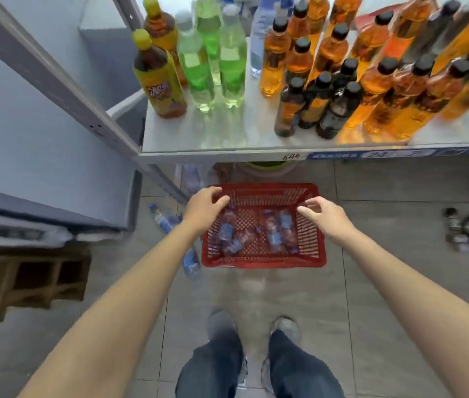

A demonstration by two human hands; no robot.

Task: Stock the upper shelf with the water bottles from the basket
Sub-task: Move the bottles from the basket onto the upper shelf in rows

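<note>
Both hands, left hand and right hand, hover empty with loosely spread fingers above the red basket, water bottles lying flat below, nearer the right.

view: one head camera, wide-angle, edges bent
position: above a standing person, near the shelf
facing: forward and steeply down
near field: both forearms reach in from the bottom corners, left hand, right hand
middle: basket on the floor below the hands
bottom: the person's legs and shoes
top: shelf with bottles, close
shared views: only one view
</note>
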